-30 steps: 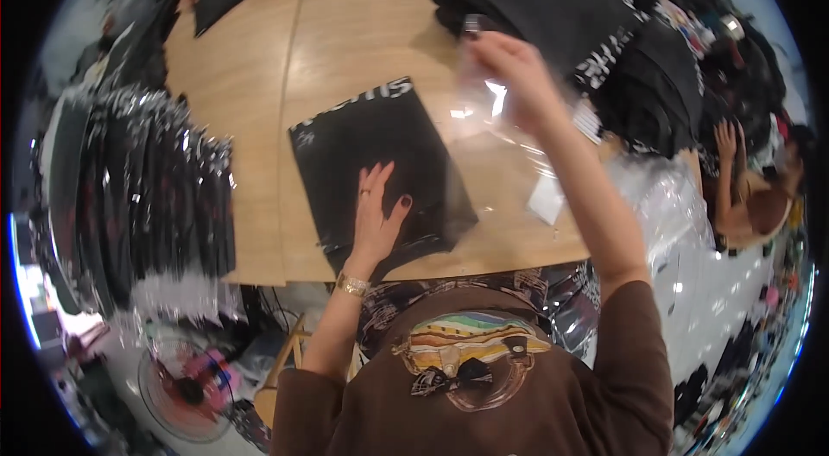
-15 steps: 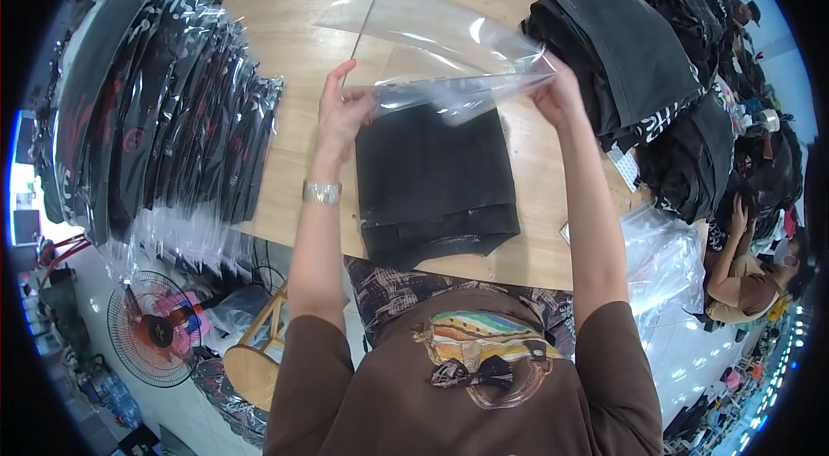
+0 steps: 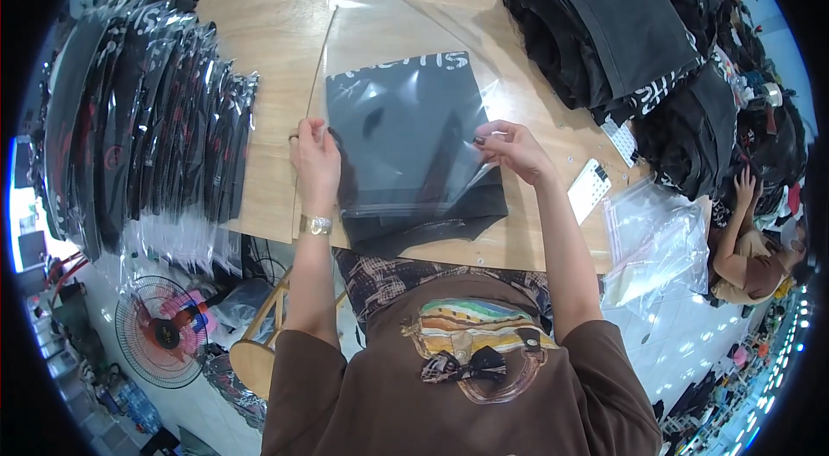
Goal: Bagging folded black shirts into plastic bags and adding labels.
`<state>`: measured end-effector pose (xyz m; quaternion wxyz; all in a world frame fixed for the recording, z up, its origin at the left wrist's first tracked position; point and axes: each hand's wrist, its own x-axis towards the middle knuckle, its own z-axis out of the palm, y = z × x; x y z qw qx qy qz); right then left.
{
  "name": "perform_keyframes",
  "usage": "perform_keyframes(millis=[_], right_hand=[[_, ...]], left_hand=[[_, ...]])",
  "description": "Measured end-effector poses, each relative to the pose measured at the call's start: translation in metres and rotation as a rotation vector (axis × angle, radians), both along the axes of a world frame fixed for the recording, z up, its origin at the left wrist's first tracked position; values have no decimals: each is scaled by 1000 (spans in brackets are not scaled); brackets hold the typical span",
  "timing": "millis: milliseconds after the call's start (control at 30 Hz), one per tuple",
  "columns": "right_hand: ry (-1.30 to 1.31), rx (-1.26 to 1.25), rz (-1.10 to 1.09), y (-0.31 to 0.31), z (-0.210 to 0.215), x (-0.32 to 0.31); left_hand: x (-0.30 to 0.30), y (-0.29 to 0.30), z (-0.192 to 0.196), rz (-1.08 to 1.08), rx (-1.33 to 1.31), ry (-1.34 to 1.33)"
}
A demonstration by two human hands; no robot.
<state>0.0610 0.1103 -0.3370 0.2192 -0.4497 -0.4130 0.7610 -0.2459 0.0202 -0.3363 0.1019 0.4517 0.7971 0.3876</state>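
Note:
A folded black shirt [image 3: 423,233] lies on the wooden table in front of me, its collar end toward me and white lettering at its far end. A clear plastic bag [image 3: 380,31] covers most of it and reaches past its far end, while the collar end sticks out. I cannot tell whether the bag is around the shirt or only over it. My left hand [image 3: 318,164], closed, pinches the bag's left edge beside the shirt. At the right edge my right hand [image 3: 520,154] pinches the plastic between thumb and fingers.
Bagged black garments [image 3: 147,128] stand in a row at left. Black clothes [image 3: 604,33] are piled at right, near white cards [image 3: 590,188] and loose clear bags [image 3: 661,236]. A fan [image 3: 161,331] and wooden stool [image 3: 255,365] stand below left; another person [image 3: 756,257] is at far right.
The bag, held up beyond the shirt before, now lies over it. Both hands have come toward me, down to the shirt's sides. The white card at right is now uncovered by my arm.

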Motion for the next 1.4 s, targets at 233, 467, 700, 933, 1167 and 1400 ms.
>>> perform_keyframes(millis=[233,467,700,933,1167,1400], right_hand=[[-226,92,-154,16,-2,-7],[-249,78,-170,-8,-7,-2],[-260,109,-283,-11,-6,-16],[-385,164,-288,-13,-9,-16],[-479,841,-237,-23,6,-20],[-672,940,-338,-12,8,-33]], left_hand=[[78,-3,16,-662,42,371],[92,1,-10,-580,-70,323],[103,12,11,-608,-38,298],[94,35,22,-581,-108,17],[87,49,31,-501,83,160],[88,45,22,-657,479,479]])
